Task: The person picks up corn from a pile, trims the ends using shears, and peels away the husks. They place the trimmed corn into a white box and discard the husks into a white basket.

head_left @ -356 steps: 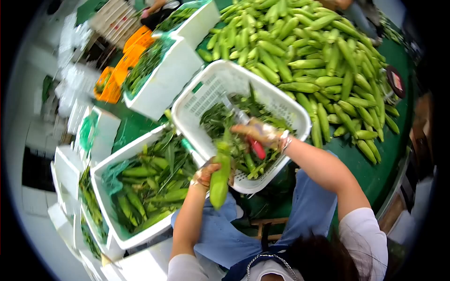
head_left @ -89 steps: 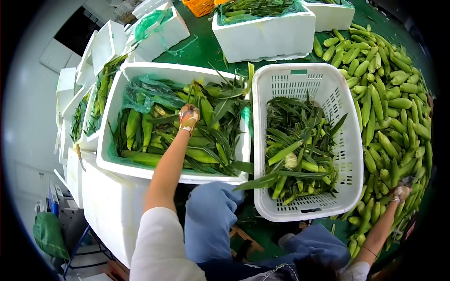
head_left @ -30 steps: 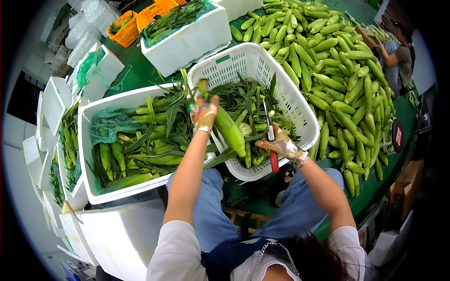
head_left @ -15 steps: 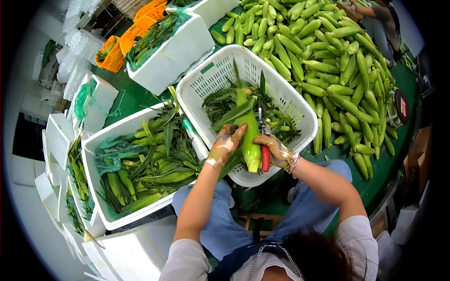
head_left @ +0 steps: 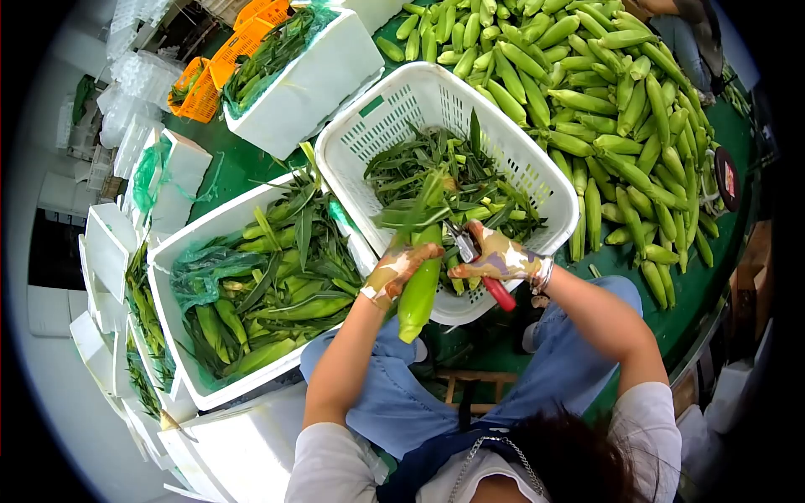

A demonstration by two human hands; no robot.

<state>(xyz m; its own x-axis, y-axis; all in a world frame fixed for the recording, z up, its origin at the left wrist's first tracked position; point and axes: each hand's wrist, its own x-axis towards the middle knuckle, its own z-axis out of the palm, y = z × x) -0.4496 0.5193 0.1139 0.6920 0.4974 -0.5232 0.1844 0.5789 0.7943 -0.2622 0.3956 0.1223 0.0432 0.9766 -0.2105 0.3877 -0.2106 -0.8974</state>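
Note:
My left hand (head_left: 401,267), in a patterned glove, is closed around an ear of corn (head_left: 419,300) in its green husk. The ear slants over the near rim of the white plastic basket (head_left: 340,155), its thick butt end pointing toward me. In my right hand (head_left: 505,256), also gloved, is a pair of pruning shears (head_left: 500,293) with red handles. Their metal blades reach up and left, right at the leafy end of the ear. Cut leaves and husk tips (head_left: 419,163) lie inside the basket below both hands.
A white foam box (head_left: 168,327) of unhusked corn stands left of the basket. Trimmed ears form a large pile (head_left: 604,142) at the right. Another foam box (head_left: 306,92) and orange crates (head_left: 201,99) are behind. A person (head_left: 692,42) sits at the far right.
The ear has shifted left and toward me, tilting over the rim. My right hand has turned the shears so their blades slant left toward the leafy end.

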